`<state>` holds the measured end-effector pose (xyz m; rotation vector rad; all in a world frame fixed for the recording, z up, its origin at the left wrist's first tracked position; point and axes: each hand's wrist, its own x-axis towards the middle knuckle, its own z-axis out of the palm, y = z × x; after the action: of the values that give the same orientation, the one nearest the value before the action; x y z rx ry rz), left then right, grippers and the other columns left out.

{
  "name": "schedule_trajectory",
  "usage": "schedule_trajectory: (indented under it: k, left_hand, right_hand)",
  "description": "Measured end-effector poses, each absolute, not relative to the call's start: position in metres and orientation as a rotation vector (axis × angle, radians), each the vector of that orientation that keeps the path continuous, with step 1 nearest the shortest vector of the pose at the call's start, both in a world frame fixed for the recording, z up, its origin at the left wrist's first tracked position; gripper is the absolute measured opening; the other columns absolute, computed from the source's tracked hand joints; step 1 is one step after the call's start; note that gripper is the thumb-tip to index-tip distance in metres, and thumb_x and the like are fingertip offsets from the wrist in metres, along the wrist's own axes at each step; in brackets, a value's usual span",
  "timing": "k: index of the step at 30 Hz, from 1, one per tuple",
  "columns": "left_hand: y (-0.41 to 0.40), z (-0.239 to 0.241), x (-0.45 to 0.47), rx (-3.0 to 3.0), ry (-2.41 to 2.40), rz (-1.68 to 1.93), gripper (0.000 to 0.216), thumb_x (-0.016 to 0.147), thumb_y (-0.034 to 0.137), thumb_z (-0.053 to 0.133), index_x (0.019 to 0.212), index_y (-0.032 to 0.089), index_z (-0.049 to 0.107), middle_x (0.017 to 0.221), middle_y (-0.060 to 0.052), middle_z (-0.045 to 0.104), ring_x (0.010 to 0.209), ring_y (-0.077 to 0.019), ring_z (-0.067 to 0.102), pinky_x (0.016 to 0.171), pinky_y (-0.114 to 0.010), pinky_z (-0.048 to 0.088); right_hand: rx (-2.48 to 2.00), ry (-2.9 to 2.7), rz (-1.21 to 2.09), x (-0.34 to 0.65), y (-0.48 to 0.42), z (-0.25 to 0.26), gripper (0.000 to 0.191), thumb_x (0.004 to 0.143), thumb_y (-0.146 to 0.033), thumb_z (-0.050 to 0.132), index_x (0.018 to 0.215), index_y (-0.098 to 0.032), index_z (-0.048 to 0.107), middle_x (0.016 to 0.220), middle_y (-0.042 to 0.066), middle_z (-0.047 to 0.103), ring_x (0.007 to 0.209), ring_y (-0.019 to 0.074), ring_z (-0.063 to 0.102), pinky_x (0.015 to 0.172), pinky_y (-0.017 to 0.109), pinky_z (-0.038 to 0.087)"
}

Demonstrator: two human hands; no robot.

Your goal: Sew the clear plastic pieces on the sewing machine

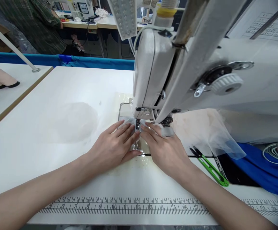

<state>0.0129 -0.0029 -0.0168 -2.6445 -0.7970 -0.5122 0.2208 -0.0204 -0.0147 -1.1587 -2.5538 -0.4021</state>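
A white industrial sewing machine [153,70] stands on the white table [57,95]. Its needle and presser foot [138,125] come down between my two hands. My left hand [113,147] lies flat, fingers stretched toward the foot, pressing on a small clear plastic piece [139,147] on the machine bed. My right hand [164,148] lies flat on the other side of the foot, fingertips on the same clear piece. Neither hand grips anything.
Green-handled thread snips [212,169] lie right of my right hand. Sheer white fabric [210,131] and blue cloth [260,166] are piled under the machine arm. A printed ruler [129,206] runs along the table's front edge. Another person [38,25] stands at back left.
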Motion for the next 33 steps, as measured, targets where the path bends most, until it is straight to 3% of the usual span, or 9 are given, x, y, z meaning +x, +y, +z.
schedule_trajectory:
  k: [6, 13, 20, 23, 27, 30, 33]
  left_hand:
    - [-0.004, -0.016, 0.014, -2.662, -0.844, -0.493, 0.047, 0.099, 0.046, 0.040, 0.120, 0.010, 0.063, 0.118, -0.012, 0.069, 0.114, -0.0249, 0.062, 0.106, -0.042, 0.044]
    - [-0.003, -0.020, 0.012, -2.673, -0.838, -0.555, 0.045, 0.098, 0.045, 0.044, 0.119, 0.010, 0.063, 0.120, -0.014, 0.067, 0.116, -0.0275, 0.062, 0.102, -0.045, 0.048]
    - [-0.004, -0.018, 0.004, -2.712, -0.827, -0.743, 0.025, 0.093, 0.025, 0.055, 0.115, 0.016, 0.064, 0.114, -0.006, 0.071, 0.107, -0.0202, 0.066, 0.101, -0.040, 0.050]
    - [-0.003, -0.016, 0.002, -2.726, -0.804, -0.793, 0.019, 0.092, 0.022, 0.055, 0.107, 0.017, 0.066, 0.107, -0.004, 0.073, 0.098, -0.0179, 0.068, 0.097, -0.037, 0.051]
    - [0.000, -0.017, 0.002, -2.771, -0.947, -0.739, 0.024, 0.091, 0.023, 0.056, 0.111, 0.015, 0.064, 0.107, -0.008, 0.070, 0.096, -0.0205, 0.065, 0.083, -0.036, 0.054]
    - [0.001, -0.016, 0.001, -2.788, -0.976, -0.678, 0.026, 0.090, 0.023, 0.055, 0.115, 0.019, 0.064, 0.107, -0.007, 0.068, 0.094, -0.0209, 0.064, 0.077, -0.036, 0.054]
    - [-0.002, -0.014, 0.003, -2.715, -0.821, -0.687, 0.025, 0.091, 0.018, 0.053, 0.112, 0.020, 0.066, 0.110, -0.005, 0.070, 0.099, -0.0200, 0.065, 0.082, -0.034, 0.055]
  right_hand:
    - [-1.187, -2.570, -0.403, 0.221, -0.019, -0.016, 0.046, 0.079, 0.003, 0.042, 0.119, -0.009, 0.061, 0.111, 0.011, 0.072, 0.115, 0.0240, 0.060, 0.108, 0.045, 0.039]
    - [-1.175, -2.550, -0.427, 0.221, -0.019, -0.017, 0.040, 0.082, 0.000, 0.045, 0.116, -0.010, 0.062, 0.113, 0.011, 0.071, 0.108, 0.0223, 0.062, 0.102, 0.042, 0.042]
    - [-1.119, -2.430, -0.467, 0.217, -0.019, -0.016, 0.030, 0.086, -0.001, 0.049, 0.102, -0.019, 0.068, 0.097, 0.002, 0.076, 0.090, 0.0170, 0.065, 0.088, 0.034, 0.043]
    - [-1.067, -2.429, -0.503, 0.215, -0.018, -0.016, 0.029, 0.086, 0.001, 0.050, 0.093, -0.020, 0.069, 0.100, -0.002, 0.075, 0.081, 0.0143, 0.063, 0.075, 0.030, 0.041]
    - [-1.052, -2.384, -0.438, 0.216, -0.018, -0.016, 0.020, 0.088, -0.005, 0.055, 0.088, -0.018, 0.071, 0.092, -0.004, 0.076, 0.074, 0.0129, 0.062, 0.064, 0.029, 0.037]
    - [-1.050, -2.362, -0.369, 0.218, -0.018, -0.016, 0.017, 0.089, -0.010, 0.058, 0.090, -0.019, 0.072, 0.093, -0.002, 0.077, 0.074, 0.0130, 0.062, 0.062, 0.030, 0.037]
    - [-0.998, -2.379, -0.378, 0.220, -0.020, -0.015, 0.017, 0.088, -0.008, 0.059, 0.088, -0.019, 0.073, 0.097, -0.001, 0.076, 0.080, 0.0142, 0.063, 0.064, 0.030, 0.039]
